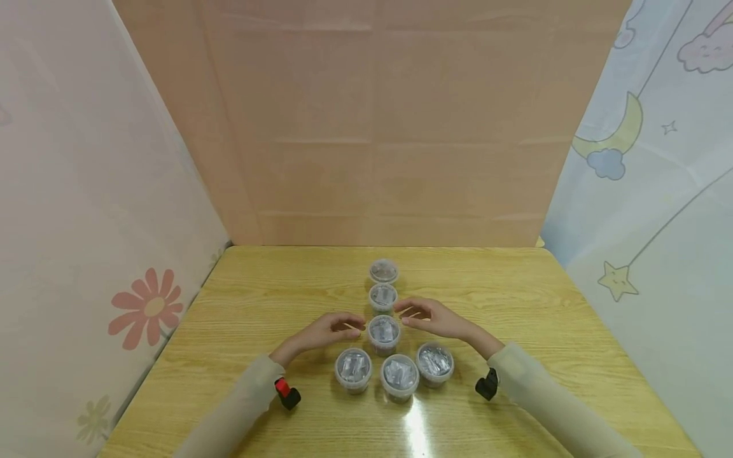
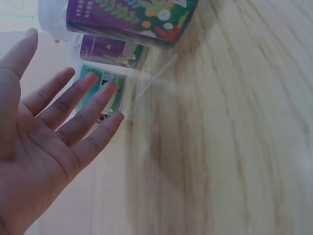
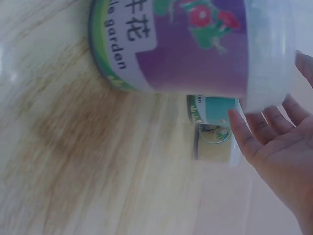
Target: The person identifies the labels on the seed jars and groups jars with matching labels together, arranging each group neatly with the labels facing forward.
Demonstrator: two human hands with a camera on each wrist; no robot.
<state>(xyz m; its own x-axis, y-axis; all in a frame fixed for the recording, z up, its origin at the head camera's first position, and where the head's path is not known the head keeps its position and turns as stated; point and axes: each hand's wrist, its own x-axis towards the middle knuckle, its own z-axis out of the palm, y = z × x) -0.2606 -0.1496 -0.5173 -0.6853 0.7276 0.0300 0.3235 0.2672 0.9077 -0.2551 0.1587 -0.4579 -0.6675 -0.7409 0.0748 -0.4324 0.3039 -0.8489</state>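
Note:
Three clear-lidded plastic tubs stand in a column in the head view: a far tub [image 1: 383, 271], a middle tub [image 1: 382, 297] and a near tub [image 1: 384, 332]. My left hand [image 1: 329, 331] hovers just left of the near tub, fingers loosely bent and apart from it. On the other side, my right hand [image 1: 433, 318] is close to the near and middle tubs, its fingers relaxed and holding nothing. The wrist views show printed sides: a purple tub [image 3: 195, 54] marked "garden", a teal tub [image 3: 218, 110] and a tan tub [image 3: 213, 147].
Nearer the body stand a left tub [image 1: 353, 367], a centre tub [image 1: 399, 375] and a right tub [image 1: 434, 362], with shiny packets visible inside. They rest on a wooden table [image 1: 258, 280]. A tan backdrop [image 1: 366, 127] rises behind, with patterned cloth on both sides.

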